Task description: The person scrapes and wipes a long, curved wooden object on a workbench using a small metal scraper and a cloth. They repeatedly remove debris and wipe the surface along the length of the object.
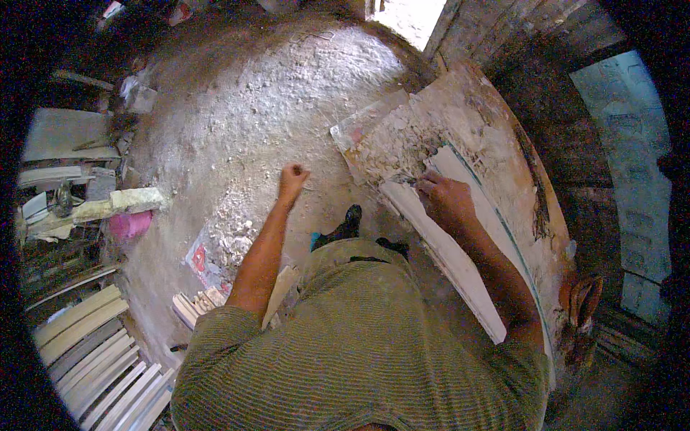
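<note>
Fingers of your right hand (444,197) curl onto the white moulding strip (438,251), pinning it flat on the workboard (503,151), while your left hand (291,179) hangs fisted, empty.

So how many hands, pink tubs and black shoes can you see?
Hands: 2, the left hand closed in the air and the right hand pressed on the long white strip
Pink tub: 1
Black shoe: 1
Total: 4
</note>
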{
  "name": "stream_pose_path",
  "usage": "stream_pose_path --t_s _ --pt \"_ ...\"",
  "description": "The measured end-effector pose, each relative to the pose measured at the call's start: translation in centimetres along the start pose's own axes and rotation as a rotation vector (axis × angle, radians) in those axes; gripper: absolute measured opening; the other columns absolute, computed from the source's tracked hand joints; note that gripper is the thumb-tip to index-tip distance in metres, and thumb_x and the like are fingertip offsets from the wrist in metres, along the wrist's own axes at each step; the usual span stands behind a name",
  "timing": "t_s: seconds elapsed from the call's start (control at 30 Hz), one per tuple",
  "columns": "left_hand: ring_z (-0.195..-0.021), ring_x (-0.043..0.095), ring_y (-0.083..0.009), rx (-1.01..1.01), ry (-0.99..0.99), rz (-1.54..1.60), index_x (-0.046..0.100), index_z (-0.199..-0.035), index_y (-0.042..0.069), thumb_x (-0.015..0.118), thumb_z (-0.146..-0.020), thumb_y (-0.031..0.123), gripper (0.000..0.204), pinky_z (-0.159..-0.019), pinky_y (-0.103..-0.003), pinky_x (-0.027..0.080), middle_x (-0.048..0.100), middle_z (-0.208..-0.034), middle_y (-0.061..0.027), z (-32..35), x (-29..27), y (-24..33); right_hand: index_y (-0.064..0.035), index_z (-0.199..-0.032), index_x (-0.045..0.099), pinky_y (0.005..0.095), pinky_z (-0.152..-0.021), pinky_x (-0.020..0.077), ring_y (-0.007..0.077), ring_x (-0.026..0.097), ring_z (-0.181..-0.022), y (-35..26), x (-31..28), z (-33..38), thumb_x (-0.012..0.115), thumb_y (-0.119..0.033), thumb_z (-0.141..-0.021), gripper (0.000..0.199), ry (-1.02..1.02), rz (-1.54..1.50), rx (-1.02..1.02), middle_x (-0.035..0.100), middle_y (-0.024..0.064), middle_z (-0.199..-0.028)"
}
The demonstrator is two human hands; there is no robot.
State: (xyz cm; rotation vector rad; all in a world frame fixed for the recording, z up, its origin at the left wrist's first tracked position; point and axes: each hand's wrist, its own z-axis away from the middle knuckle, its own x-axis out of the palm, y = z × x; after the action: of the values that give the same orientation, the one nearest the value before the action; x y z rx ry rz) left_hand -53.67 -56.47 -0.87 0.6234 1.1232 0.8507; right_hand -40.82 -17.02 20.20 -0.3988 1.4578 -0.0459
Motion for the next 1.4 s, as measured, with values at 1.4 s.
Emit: stream_pose_path --t_s 1.4 --pt "-0.119 0.057 -0.0246 -0.331 0.159 0.505 0.058 -0.137 0.010 0.073 -0.091 0.031 0.053 -0.098 -0.041 0.047 0.060 -0.127 -0.0101 12.3 -2.0 -4.3 -0.0104 -0.097 0.073 0.0473 -0.069 0.0571 0.0341 0.070 -0.083 -1.7 1.0 0.5 0.065 -0.019 -0.091 0.013 -0.023 -0.078 0.106 0.071 0.0079 -0.102"
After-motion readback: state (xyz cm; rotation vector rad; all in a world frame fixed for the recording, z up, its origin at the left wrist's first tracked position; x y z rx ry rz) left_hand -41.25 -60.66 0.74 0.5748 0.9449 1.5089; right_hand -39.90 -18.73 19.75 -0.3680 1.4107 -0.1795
